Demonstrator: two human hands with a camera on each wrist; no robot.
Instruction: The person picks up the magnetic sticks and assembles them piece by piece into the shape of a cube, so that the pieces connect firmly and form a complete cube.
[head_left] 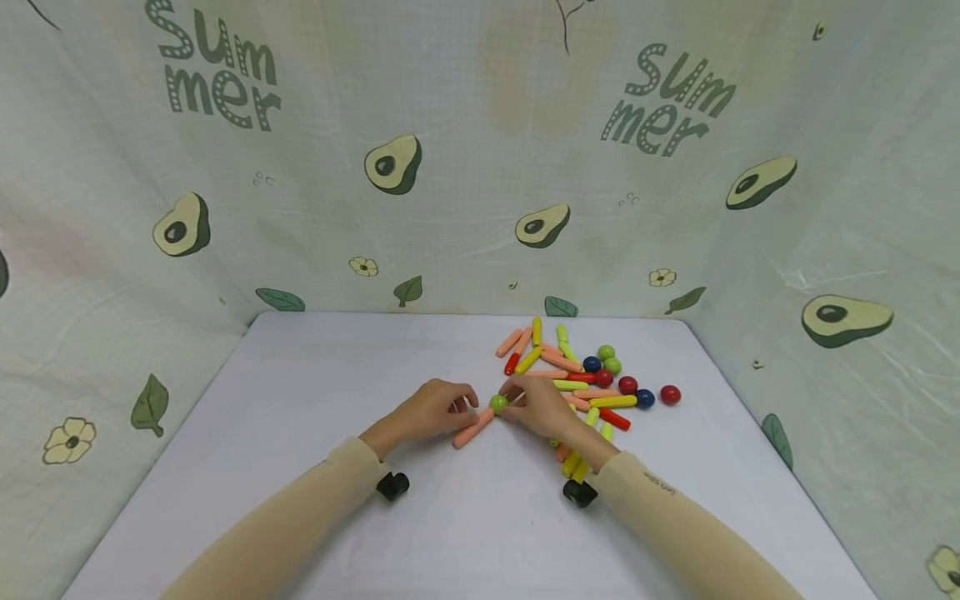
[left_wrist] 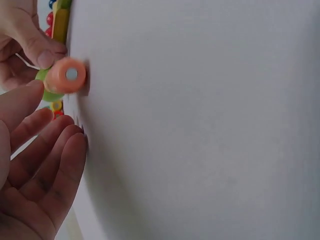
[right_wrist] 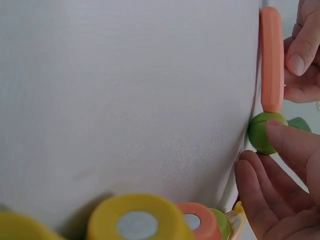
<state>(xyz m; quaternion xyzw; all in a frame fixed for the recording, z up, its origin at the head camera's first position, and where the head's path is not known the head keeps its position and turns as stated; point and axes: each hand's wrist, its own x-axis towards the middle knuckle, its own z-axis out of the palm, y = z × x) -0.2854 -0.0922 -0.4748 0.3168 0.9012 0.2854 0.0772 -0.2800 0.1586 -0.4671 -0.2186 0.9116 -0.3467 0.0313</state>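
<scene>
An orange magnetic stick (head_left: 472, 429) lies on the table with one end against a green ball (head_left: 498, 404). My right hand (head_left: 542, 406) pinches that ball between thumb and fingers, seen closely as the green ball (right_wrist: 262, 134) in the right wrist view. Just beside the stick is my left hand (head_left: 441, 408), its fingers loosely bent and holding nothing. From the left wrist, the orange stick (left_wrist: 70, 75) shows end-on with a silvery magnet disc, hiding part of the ball.
To the right spreads a pile of orange, yellow, red and light green sticks (head_left: 613, 402). Red balls (head_left: 671, 395), blue balls (head_left: 644, 399) and green balls (head_left: 612, 366) lie at its right side. A printed cloth (head_left: 465, 242) hangs behind the white table (head_left: 315, 367).
</scene>
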